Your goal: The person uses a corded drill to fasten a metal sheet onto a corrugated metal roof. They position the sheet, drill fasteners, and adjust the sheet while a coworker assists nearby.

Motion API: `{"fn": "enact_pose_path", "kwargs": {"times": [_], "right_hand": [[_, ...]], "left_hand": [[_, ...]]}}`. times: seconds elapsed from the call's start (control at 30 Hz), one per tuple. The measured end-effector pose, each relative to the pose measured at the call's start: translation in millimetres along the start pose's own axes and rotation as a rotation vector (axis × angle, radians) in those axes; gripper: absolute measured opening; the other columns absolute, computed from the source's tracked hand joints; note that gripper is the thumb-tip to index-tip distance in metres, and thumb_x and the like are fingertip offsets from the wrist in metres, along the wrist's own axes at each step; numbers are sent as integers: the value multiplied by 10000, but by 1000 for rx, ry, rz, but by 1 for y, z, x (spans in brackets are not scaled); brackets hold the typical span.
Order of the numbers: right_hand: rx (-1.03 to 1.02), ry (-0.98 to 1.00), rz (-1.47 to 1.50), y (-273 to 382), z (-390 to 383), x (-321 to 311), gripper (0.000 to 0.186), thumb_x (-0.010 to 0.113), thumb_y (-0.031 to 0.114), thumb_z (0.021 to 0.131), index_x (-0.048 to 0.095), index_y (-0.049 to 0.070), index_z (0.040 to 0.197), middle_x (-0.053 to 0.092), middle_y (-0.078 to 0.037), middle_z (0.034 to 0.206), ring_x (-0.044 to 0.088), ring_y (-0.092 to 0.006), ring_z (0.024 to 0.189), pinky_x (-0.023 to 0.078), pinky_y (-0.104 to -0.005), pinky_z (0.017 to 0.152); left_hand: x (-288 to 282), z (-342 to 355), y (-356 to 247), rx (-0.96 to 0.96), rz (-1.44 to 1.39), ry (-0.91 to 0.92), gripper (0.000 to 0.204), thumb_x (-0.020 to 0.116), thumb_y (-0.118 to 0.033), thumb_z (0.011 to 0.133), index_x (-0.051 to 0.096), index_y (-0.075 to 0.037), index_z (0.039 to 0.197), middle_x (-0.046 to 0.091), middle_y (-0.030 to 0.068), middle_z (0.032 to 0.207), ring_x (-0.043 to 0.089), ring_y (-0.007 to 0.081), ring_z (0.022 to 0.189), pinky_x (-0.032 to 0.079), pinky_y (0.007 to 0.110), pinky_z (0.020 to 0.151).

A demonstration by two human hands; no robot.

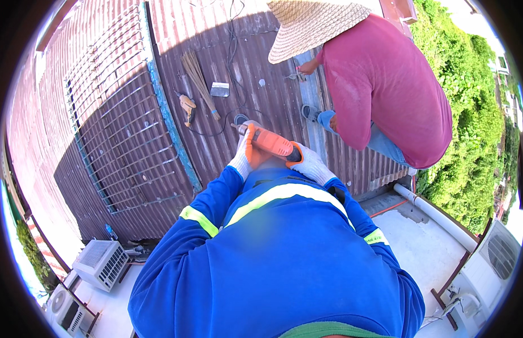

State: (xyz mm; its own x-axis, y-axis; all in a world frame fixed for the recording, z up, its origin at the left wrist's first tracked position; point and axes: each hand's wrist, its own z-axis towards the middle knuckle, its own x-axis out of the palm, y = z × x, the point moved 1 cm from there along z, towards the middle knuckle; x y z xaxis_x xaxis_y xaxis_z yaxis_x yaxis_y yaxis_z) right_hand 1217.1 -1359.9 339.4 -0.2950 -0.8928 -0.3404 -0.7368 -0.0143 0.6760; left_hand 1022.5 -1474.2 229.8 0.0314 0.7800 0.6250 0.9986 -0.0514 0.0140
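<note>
1) Orange power tool (273, 142) is lying across the wearer's lap side, just in front of the blue jacket (289, 253), and both hands are holding it above the corrugated roof (200, 147)

2) Over on one end, the gloved left hand (244, 151) is closing round the front part, while the gloved right hand (312, 165) is gripping the dark rear end; whether a finger is pressing any switch, we cannot tell

3) So the step in hand is looking like steadying and aiming: the tip is pointing to the left, but whether it is spinning or touching anything is not showing

4) Next move, in my judgement, is calling for a firm two-handed hold, a clear view of the tip, and feet and the black cord (232, 56) staying out of its way

5) Close by, a tan drill (188, 108) is lying on the metal beside a stick broom (197, 76) and a small flat plate (220, 89)

6) And over to the right, a co-worker (385, 84) in a straw hat (315, 25) is crouching, one hand reaching down by a pale metal strip (315, 135)
</note>
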Motion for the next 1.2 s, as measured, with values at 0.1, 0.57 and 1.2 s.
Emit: {"fn": "enact_pose_path", "kwargs": {"times": [0.1, 0.57, 1.2], "right_hand": [[2, 3, 16, -2, 0, 1, 733, 811, 248, 768, 564, 125, 1448, 688, -174, 1293, 646, -323, 1234, 481, -415, 1041], [-2, -1, 23, -5, 1, 2, 739, 801, 259, 774, 557, 141, 1461, 684, -165, 1318, 639, -336, 1248, 478, -418, 1047], [24, -5, -51, -1, -4, 0, 678, 765, 286, 819, 556, 148, 1449, 649, -162, 1390, 595, -362, 1312, 467, -445, 1082]], "left_hand": [[0, 0, -1, -13, -24, -6, 591, 694, -610, 944, 557, -167, 1312, 627, 111, 1319, 611, 366, 1261, 458, 668, 1090], [-7, 4, 0, 17, -22, -11, 652, 690, -608, 950, 513, -140, 1367, 620, 123, 1337, 612, 371, 1268, 459, 671, 1086], [-6, 2, 1, -5, -15, 6, 583, 716, -603, 932, 569, -158, 1280, 667, 97, 1250, 652, 350, 1206, 494, 654, 1056]]}}
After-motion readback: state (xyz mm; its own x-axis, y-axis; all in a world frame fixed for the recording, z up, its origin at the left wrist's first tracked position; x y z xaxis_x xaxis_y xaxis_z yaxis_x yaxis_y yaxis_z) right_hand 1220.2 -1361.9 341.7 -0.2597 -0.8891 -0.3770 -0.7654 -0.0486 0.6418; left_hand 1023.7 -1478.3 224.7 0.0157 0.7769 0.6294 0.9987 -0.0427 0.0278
